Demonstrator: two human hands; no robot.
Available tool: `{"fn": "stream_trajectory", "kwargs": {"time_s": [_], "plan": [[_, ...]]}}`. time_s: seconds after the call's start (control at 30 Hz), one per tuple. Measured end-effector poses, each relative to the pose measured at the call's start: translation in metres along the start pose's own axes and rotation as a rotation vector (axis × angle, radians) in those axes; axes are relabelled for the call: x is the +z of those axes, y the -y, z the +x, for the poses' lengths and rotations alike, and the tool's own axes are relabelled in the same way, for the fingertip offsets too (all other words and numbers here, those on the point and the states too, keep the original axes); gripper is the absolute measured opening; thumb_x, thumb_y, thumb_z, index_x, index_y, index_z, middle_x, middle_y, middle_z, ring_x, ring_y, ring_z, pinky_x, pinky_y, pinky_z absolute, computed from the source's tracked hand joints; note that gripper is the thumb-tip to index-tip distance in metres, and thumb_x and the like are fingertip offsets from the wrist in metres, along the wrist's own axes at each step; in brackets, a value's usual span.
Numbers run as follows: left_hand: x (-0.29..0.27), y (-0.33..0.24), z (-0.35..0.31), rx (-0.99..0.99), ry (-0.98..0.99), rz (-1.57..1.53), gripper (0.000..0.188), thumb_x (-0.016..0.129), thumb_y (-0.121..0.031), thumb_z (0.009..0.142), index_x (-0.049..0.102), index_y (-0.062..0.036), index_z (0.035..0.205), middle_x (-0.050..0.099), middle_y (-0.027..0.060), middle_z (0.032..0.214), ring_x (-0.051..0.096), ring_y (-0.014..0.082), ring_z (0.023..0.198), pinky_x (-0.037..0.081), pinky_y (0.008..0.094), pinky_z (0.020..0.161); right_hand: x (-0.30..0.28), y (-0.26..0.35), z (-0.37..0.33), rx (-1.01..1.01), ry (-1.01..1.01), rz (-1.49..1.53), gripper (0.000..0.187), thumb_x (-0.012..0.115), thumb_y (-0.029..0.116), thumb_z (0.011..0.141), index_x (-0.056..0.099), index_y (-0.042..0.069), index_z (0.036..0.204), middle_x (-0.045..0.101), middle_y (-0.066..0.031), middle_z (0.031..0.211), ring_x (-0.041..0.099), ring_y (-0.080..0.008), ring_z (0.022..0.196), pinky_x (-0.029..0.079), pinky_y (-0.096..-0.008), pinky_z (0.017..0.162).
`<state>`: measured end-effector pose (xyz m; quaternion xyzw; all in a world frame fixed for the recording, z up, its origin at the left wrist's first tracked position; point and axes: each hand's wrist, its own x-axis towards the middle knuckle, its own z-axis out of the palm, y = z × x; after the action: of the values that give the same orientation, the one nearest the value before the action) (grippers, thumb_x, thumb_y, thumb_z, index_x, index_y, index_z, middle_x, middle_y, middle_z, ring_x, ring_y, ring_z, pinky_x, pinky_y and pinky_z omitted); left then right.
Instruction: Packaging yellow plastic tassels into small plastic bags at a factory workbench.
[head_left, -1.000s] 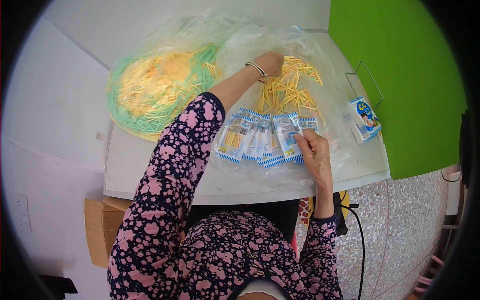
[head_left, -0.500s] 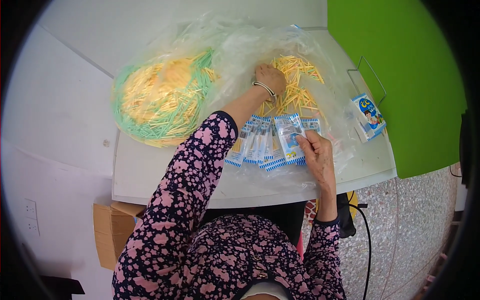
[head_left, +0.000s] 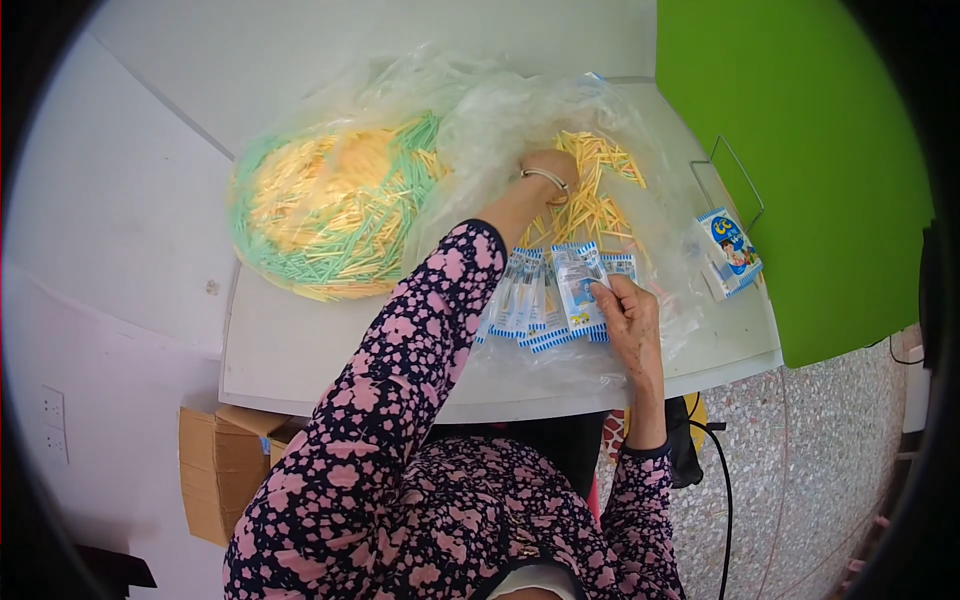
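Note:
My left hand (head_left: 552,166) reaches down into loose yellow sticks (head_left: 597,212) on the spread clear plastic bag (head_left: 480,125); its fingers are hidden behind the back of the hand and wrist. Between thumb and fingers, my right hand (head_left: 634,318) pinches the edge of a small blue-and-white packet (head_left: 580,288). Under and beside that packet, several similar clear packets (head_left: 517,292) with blue striped ends lie overlapping in a row, some with yellow sticks showing through.
A large clear bag full of yellow and green sticks (head_left: 335,215) bulges at the left of the white table (head_left: 290,345). At the right stand a blue-and-white printed pack (head_left: 731,250) and a bent wire stand (head_left: 745,180), beside a green panel (head_left: 800,120). Below is a cardboard box (head_left: 215,470).
My left hand has reached further into the yellow sticks, its fingers now out of sight. The right hand still pinches the packet. The whole view has shifted slightly.

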<state>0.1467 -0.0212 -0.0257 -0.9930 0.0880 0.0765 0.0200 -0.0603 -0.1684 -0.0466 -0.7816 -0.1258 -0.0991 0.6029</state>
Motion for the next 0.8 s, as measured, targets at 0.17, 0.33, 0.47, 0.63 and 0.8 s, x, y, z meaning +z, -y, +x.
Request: {"fn": "stream_trajectory", "kwargs": {"time_s": [0.17,0.33,0.47,0.63,0.8], "plan": [[0.018,0.034,0.002,0.052,-0.227,-0.275,0.033,0.051,-0.027,0.081,0.061,0.0018,0.095,0.061,0.0216,0.097,0.060,0.0365,0.089,0.048,0.0434,0.075,0.000,-0.002,0.003,0.047,0.014,0.065,0.025,0.057,0.014,0.085,0.046,0.002,0.066,0.039,0.0029,0.056,0.031,-0.0055,0.054,0.028,-0.0232,0.047],[0.006,0.031,-0.010,0.049,-0.311,-0.621,0.035,0.055,-0.030,0.081,0.057,0.0042,0.091,0.059,0.0266,0.094,0.058,0.0417,0.089,0.047,0.0450,0.076,-0.005,-0.016,0.008,0.148,0.034,0.217,0.021,0.055,0.017,0.087,0.057,0.001,0.074,0.049,0.0062,0.062,0.039,-0.0008,0.056,0.032,-0.0189,0.048],[0.002,0.037,-0.017,0.186,-0.332,-0.641,0.036,0.056,-0.029,0.082,0.052,0.0054,0.093,0.059,0.0280,0.089,0.059,0.0387,0.087,0.047,0.0429,0.075,-0.010,0.001,0.011,0.236,0.034,0.320,0.021,0.056,0.019,0.087,0.063,0.000,0.082,0.055,0.0050,0.067,0.045,0.0001,0.058,0.036,-0.0168,0.050],[-0.009,0.029,-0.041,0.207,-0.151,-1.233,0.024,0.054,-0.021,0.085,0.052,0.0022,0.091,0.060,0.0197,0.083,0.062,0.0251,0.083,0.049,0.0355,0.070,-0.018,0.019,0.018,0.263,-0.018,0.427,0.020,0.058,0.019,0.086,0.062,-0.001,0.082,0.057,0.0029,0.068,0.048,-0.0009,0.058,0.039,-0.0173,0.051],[-0.036,0.019,-0.070,0.205,0.183,-1.871,0.022,0.044,-0.020,0.093,0.048,0.0011,0.100,0.059,0.0154,0.094,0.061,0.0267,0.086,0.051,0.0357,0.077,-0.021,0.018,0.027,0.282,0.041,0.465,0.020,0.058,0.018,0.086,0.062,-0.002,0.084,0.060,0.0007,0.071,0.051,-0.0021,0.059,0.041,-0.0177,0.053]]}}
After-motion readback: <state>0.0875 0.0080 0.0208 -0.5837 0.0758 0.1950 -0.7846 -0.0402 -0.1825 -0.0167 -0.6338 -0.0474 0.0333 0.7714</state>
